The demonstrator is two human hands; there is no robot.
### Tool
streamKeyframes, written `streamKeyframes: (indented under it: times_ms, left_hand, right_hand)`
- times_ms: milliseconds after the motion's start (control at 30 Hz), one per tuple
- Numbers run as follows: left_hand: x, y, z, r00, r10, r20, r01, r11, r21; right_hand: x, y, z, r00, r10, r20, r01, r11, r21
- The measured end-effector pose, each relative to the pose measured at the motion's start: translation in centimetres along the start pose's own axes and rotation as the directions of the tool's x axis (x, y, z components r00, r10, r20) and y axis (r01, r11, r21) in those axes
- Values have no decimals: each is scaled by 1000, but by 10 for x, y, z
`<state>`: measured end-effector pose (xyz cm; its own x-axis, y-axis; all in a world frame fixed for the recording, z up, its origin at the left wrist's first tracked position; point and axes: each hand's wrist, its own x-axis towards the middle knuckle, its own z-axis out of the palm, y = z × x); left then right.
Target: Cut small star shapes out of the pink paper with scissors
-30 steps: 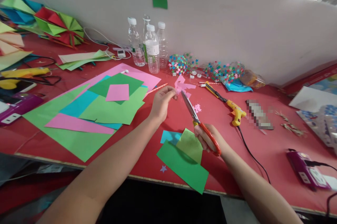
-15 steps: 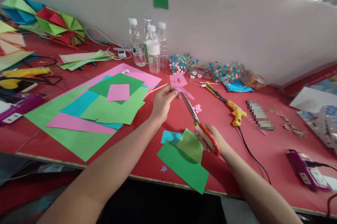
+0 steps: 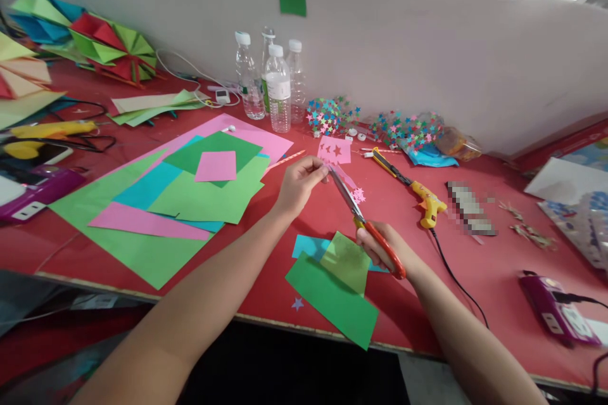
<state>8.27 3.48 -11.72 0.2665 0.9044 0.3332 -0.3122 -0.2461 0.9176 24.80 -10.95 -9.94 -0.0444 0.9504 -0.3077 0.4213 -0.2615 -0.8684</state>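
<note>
My left hand (image 3: 304, 184) is closed in a pinch, thumb against fingers, at a piece of pink paper. Beyond the fingertips shows pink paper (image 3: 345, 150) with star-shaped holes cut in it, and a narrow pink strip (image 3: 348, 174) hangs beside the blades; whether they are one piece I cannot tell. My right hand (image 3: 380, 246) is wrapped round the red handles of a pair of scissors (image 3: 349, 197). The blades point up and left, their tips close to the left fingertips. Just right of the blades lie small pink stars (image 3: 359, 194).
Coloured paper sheets (image 3: 190, 202) cover the left of the red table; green and blue pieces (image 3: 332, 297) lie near its front edge. Several plastic bottles (image 3: 279, 91) stand by the wall. A corded yellow glue gun (image 3: 430, 202), a utility knife (image 3: 387, 162) and a purple power strip (image 3: 553, 313) lie right.
The pink paper with star holes has shifted right and turned slightly. Both hands and the scissors have moved a little right. The view has also shifted slightly.
</note>
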Motion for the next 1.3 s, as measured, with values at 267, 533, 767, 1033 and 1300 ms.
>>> streamKeyframes:
  times_ms: [267, 533, 767, 1033, 1300]
  left_hand:
    - [2, 4, -3, 999, 15, 35, -18, 996, 85]
    - [3, 3, -3, 999, -21, 38, 19, 998, 56]
    - [3, 4, -3, 999, -42, 34, 40, 997, 65]
    - [2, 7, -3, 999, -17, 37, 12, 992, 129]
    - [2, 5, -4, 999, -11, 38, 6, 993, 122]
  right_hand:
    - [0, 0, -4, 999, -37, -15, 35, 996, -87]
    - [-1, -1, -6, 999, -48, -18, 46, 992, -114]
    - [0, -1, -6, 999, -36, -18, 33, 986, -163]
    - [-1, -2, -7, 1000, -25, 3, 25, 987, -157]
    - [2, 2, -6, 999, 36, -9, -37, 995, -92]
